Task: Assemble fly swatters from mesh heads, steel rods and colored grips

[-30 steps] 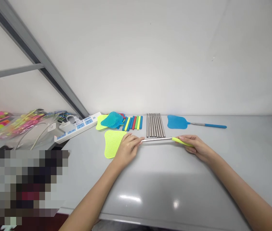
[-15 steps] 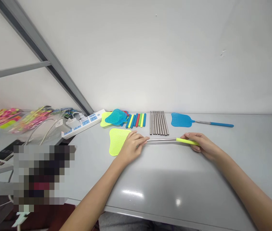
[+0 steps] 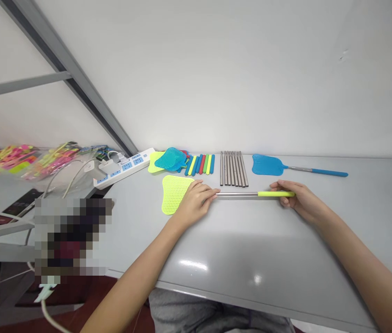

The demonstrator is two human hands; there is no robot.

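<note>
A yellow-green fly swatter (image 3: 173, 196) lies across the grey table in front of me, its perforated head on the left. My left hand (image 3: 197, 202) is closed around the place where the head meets the metal rod, hiding that joint. Between my hands the bare silver rod (image 3: 237, 194) runs into a yellow grip (image 3: 268, 194). The far end of this grip is in my right hand (image 3: 296, 199), with thumb and fingers closed on it. Just beyond the rod lies a row of several metal rods (image 3: 233, 169).
At the back right rests a blue fly swatter (image 3: 268, 165) with rod and grip. Several coloured grips (image 3: 200, 164) lie left of the rods, beside stacked swatter heads (image 3: 171, 159). A power strip (image 3: 126, 167) with plugs and bagged colourful pieces (image 3: 55, 162) are farther left.
The yellow grip has swung from slanting down at its right end to nearly level, my right hand still on it. My left hand keeps its hold. The view has shifted slightly.
</note>
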